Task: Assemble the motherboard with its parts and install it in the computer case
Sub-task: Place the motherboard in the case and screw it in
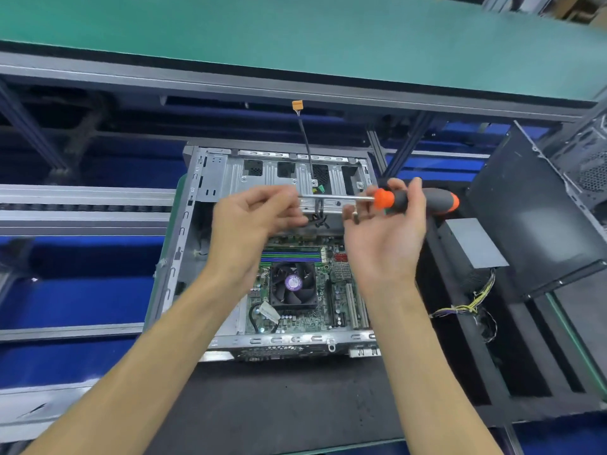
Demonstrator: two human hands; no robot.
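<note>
Head view of both hands raised over an open computer case (197, 198) lying on the dark bench (279, 405) at the centre of the frame. The right hand (384, 231), palm toward the camera, has its grip curled round the screwdriver (414, 200) at the orange collar of its grey and orange handle; the tool lies level, its metal shaft pointing toward the left of the frame. The left hand (253, 215) has its grip pinched together at the shaft's tip; whether a screw sits between the fingertips cannot be told. The motherboard (305, 310) lies inside the case in the lower centre, beneath and between the two forearms, with a black cooler fan (293, 284) at its middle and memory slots (292, 254) just above the fan. A black cable (305, 139) with an orange connector (297, 105) rises from the case's drive bay toward the upper centre. At right, on the bench beside the case, lies a grey power supply (473, 244) with a bundle of yellow and black wires (469, 307); a dark side panel (532, 208) leans beyond it. A green conveyor shelf (295, 37) crosses the top of the frame
</note>
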